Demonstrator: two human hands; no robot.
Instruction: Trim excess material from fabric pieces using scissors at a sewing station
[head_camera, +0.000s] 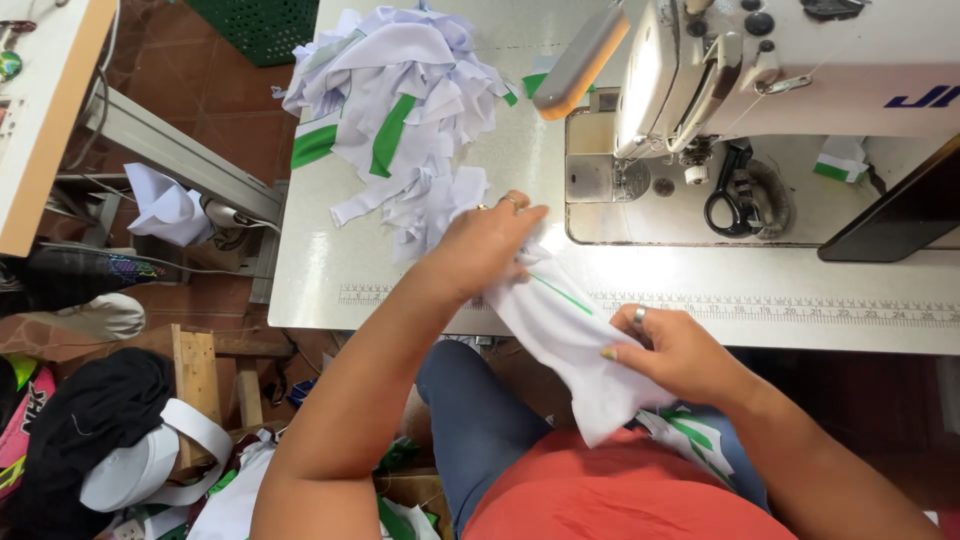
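Observation:
A white fabric piece (560, 330) with a thin green line hangs over the front edge of the white sewing table (320, 270). My left hand (485, 245) grips its upper end on the table, a ring on one finger. My right hand (675, 350) pinches the lower part above my lap, also with a ring. A heap of white and green fabric pieces (400, 110) lies on the table just beyond my left hand.
A white sewing machine (800, 70) stands at the right, with black scissors (735, 195) on its bed and a ruler strip (800, 305) along the table's front edge. More fabric, a wooden stool (195, 370) and dark clothes (90, 420) are on the floor at left.

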